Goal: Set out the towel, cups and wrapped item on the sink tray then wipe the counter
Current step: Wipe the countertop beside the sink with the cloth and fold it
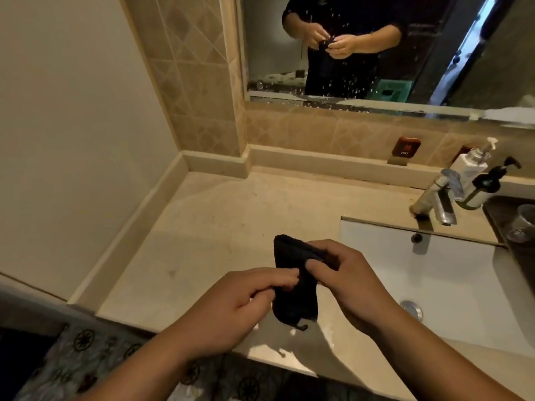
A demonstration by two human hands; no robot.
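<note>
A small black towel (292, 285) hangs folded above the front of the beige counter (220, 233). My left hand (231, 308) pinches its left edge. My right hand (347, 282) grips its upper right part. Both hands hold it in the air, clear of the counter. At the far right edge lies a dark tray (492, 218) with a clear glass cup (525, 224) on it. No wrapped item shows in this view.
A white sink basin (434, 285) with a chrome faucet (437, 195) sits to the right. A white pump bottle (472, 166) and a dark pump bottle (483, 186) stand behind the faucet. A mirror (376, 47) hangs above. A wall closes off the left.
</note>
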